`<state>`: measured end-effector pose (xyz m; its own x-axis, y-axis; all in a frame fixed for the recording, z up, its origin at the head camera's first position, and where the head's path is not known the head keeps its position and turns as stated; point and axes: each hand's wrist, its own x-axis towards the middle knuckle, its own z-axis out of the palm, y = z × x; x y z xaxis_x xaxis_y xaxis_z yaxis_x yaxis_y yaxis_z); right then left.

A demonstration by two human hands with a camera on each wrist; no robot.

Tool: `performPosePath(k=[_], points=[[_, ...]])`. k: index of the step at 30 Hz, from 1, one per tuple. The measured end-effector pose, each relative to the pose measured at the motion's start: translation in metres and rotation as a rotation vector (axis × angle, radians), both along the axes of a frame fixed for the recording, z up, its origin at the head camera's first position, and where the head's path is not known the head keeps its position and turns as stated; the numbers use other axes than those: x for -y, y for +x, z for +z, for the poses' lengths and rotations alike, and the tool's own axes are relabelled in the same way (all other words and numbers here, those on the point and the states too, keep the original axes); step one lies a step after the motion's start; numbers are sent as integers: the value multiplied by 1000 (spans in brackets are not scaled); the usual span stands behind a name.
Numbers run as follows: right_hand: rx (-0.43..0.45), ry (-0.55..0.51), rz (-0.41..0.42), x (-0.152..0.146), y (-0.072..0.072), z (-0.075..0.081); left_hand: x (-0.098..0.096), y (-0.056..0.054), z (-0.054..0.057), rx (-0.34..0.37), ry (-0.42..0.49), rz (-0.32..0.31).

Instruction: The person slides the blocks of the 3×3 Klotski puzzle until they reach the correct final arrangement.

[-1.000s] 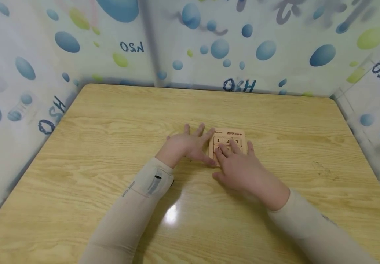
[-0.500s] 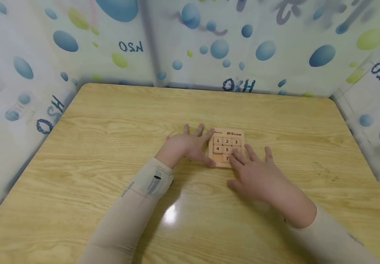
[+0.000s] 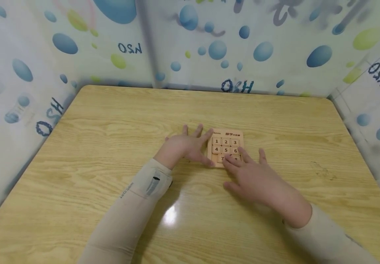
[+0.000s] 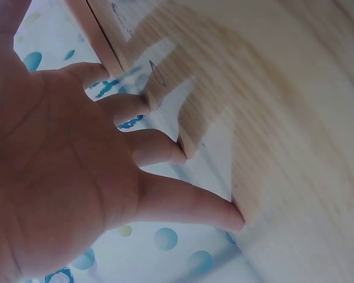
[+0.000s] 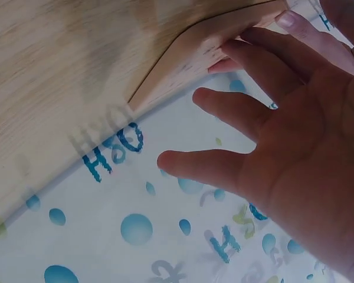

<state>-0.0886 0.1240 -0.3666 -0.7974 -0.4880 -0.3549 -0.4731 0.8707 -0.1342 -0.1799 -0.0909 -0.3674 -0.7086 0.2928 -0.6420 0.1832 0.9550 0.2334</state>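
Note:
A wooden number slide puzzle lies flat on the table, its tiles 1 to 6 in two upper rows. In the bottom row, tile 7 sits left of tile 8, and an open slot shows at the left. My left hand is spread beside the board, with thumb and index fingertips at its left edge. The right hand reaches in from the lower right, its straight fingertips on the bottom row, partly covering tiles 7 and 8. In the right wrist view, the puzzle's edge shows beyond the fingers.
The wood-grain table extends around the board on all sides. A wall covering with blue and green dots borders its back and sides. A bright light reflection shines on the near tabletop.
My right hand has drawn back to the lower right, uncovering the number tiles, then moved slightly left. Tile 7 has slid a little left, and tile 8 now shows. The left hand stays put.

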Motion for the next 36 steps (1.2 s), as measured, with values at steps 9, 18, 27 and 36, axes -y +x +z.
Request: performPosePath(k=[9,18,27,36], points=[[24,-29,55,7,-8,-9,0,1,-3,-11,-6,-6],[-1,11,-44,-21,4,-5,-5,1,-4,-23,17,-8],[-19,25,-62,-36,13,-5,-5,1,-2,-13,3,-3],[-44,17,-70,-32,17,-4,-5,2,-1,8,-1,-1]])
